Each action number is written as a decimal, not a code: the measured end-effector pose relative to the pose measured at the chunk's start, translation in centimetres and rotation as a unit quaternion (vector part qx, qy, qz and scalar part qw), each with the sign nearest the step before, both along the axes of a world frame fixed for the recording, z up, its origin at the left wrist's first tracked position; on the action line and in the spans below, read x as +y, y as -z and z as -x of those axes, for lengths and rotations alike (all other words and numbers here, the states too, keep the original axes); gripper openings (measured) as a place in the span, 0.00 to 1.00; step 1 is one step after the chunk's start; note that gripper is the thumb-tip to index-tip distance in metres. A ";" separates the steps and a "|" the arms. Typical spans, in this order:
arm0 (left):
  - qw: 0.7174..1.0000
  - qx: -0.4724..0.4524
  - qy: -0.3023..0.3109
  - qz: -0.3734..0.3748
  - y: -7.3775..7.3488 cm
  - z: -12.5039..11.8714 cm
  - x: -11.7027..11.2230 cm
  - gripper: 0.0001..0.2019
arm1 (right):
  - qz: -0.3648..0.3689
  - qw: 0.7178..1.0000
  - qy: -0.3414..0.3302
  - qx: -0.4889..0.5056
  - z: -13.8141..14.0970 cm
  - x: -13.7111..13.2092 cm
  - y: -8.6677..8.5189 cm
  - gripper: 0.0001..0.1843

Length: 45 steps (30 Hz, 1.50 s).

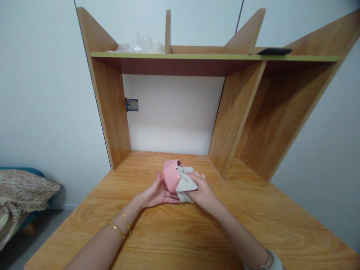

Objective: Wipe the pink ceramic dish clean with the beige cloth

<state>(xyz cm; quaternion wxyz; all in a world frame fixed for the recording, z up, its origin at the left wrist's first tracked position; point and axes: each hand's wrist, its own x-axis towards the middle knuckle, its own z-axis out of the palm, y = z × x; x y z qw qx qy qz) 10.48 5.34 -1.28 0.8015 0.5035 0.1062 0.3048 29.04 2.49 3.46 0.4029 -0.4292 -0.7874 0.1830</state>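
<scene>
A glossy pink pot [171, 175] with faceted sides is tipped on its side above the desk, its opening turned to the right. My left hand [158, 193] cradles it from below and the left, thumb up along its side and fingers stretched beneath it. In my right hand [203, 189] is a pale grey cloth [185, 183], pinched between thumb and fingers. The cloth lies against the pot's rim, and part of it hangs below. How far the cloth reaches inside the pot is hidden.
The wooden desk [174, 236] carries a hutch with upright panels and a shelf [197, 57]. On that shelf lie a clear plastic bag [142, 45] and a flat black object [274, 51]. A wall socket box [132, 105] sits at the back left. A patterned blanket [25, 191] is at far left.
</scene>
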 end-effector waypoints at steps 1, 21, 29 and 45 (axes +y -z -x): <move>1.000 0.010 -0.013 -0.019 0.1 -0.1 0.0 0.43 | 0.014 0.999 -0.005 0.040 -0.1 0.1 0.0 0.15; 0.988 -0.049 -0.149 -0.005 0.3 -1.4 0.0 0.31 | 0.044 0.995 -0.068 -0.053 -0.5 0.0 0.1 0.12; 0.996 -0.019 -0.087 -0.001 1.0 -0.4 0.4 0.36 | -0.007 0.993 -0.012 -0.121 0.5 -0.7 0.2 0.08; 0.977 -0.035 -0.206 -0.042 0.5 -1.0 -0.5 0.44 | 0.184 0.947 -0.132 0.226 0.1 0.5 1.3 0.19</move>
